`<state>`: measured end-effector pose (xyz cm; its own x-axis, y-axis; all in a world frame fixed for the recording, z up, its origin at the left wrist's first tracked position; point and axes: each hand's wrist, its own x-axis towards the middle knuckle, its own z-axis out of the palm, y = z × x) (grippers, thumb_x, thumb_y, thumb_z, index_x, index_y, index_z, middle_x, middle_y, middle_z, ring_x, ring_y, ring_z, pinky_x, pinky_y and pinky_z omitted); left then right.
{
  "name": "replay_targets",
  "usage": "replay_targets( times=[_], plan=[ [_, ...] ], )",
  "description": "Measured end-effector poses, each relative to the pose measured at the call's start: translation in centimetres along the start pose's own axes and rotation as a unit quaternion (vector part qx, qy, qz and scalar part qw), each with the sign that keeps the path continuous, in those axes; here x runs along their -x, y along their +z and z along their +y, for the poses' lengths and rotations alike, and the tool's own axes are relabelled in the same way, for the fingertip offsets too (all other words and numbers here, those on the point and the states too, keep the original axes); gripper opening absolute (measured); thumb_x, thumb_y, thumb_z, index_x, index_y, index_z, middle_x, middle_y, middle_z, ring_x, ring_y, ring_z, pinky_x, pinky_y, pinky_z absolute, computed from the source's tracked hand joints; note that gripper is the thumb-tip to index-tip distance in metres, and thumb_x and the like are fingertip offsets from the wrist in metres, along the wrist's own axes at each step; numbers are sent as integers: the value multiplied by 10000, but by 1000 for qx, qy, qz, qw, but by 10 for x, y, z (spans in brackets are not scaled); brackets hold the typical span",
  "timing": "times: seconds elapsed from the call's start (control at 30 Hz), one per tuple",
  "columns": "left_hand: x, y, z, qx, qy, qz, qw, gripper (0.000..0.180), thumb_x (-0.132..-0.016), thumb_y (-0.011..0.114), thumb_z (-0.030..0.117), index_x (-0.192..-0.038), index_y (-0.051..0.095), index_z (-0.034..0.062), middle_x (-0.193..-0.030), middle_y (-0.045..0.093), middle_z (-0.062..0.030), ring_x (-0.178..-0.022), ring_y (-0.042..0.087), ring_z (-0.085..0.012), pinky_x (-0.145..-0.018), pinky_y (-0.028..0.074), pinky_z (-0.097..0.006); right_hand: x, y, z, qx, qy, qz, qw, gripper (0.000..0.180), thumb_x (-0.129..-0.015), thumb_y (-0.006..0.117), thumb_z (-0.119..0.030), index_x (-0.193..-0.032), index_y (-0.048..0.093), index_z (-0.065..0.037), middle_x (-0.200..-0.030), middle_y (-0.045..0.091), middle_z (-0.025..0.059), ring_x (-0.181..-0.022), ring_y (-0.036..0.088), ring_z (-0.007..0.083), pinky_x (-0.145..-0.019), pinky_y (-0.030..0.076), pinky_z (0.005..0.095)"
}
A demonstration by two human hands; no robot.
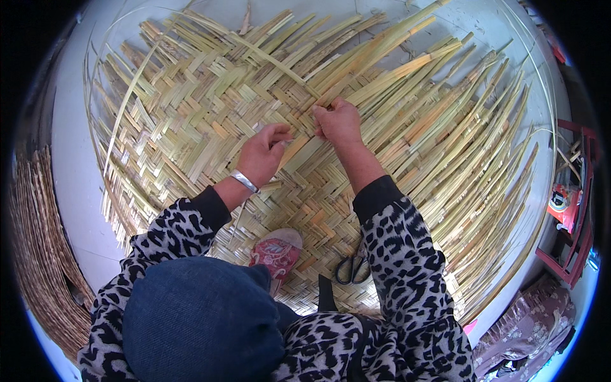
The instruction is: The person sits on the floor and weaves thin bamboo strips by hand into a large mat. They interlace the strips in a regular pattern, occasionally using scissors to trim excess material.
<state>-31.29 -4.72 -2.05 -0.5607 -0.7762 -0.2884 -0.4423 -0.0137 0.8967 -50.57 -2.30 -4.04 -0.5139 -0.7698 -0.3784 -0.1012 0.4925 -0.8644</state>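
Beneath the left grip [259, 155] and right grip [340, 122], a zigzag-woven mat [191, 121] is lying on the floor [73, 137], showing pale green and straw tones, loose strips [445, 156] fanning beyond the right grip. Both grips' fingers are curling inward; whether they are pinching strips is unclear.

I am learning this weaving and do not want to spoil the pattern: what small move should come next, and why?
Perhaps the right hand should ease the long pale strip snugly into the woven mat: that strip runs down toward its fingertips, where the weave meets unwoven strips. The left hand is close by and could steady the weave.
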Motion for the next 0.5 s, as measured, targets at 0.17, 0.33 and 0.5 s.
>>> replay_targets(
  times=[0.17, 0.33, 0.5],
  plan=[
    [-1, -2, 11, -51, -19, -16, 998, 321, -882, 548, 28, -1202, 557, 7, -1098, 683, -137, -1042, 660, -202, -890, 513, -313, 2, -3, 16, 110, -58, 44, 991, 274, -826, 698, -208, -885, 616, 47, -668, 650, 92, -494, 637, 164, -470, 507, 314],
    [-16, -7, 16, -202, 50, 7, 978, 293, -849, 641, 150, -1131, 593, 83, -1027, 661, -116, -928, 643, -318, -796, 523, -395, -6, -1, 17, 138, -38, 50, 988, 274, -831, 693, -213, -876, 607, 43, -670, 644, 93, -488, 634, 161, -466, 509, 306],
    [-30, -9, 17, -316, 73, 10, 946, 289, -825, 681, 211, -1089, 595, 130, -1053, 584, -97, -968, 611, -313, -757, 520, -412, -7, -6, 11, 36, -15, 57, 998, 257, -862, 682, -208, -895, 565, 18, -657, 621, 76, -479, 620, 144, -440, 494, 287]
  ],
)
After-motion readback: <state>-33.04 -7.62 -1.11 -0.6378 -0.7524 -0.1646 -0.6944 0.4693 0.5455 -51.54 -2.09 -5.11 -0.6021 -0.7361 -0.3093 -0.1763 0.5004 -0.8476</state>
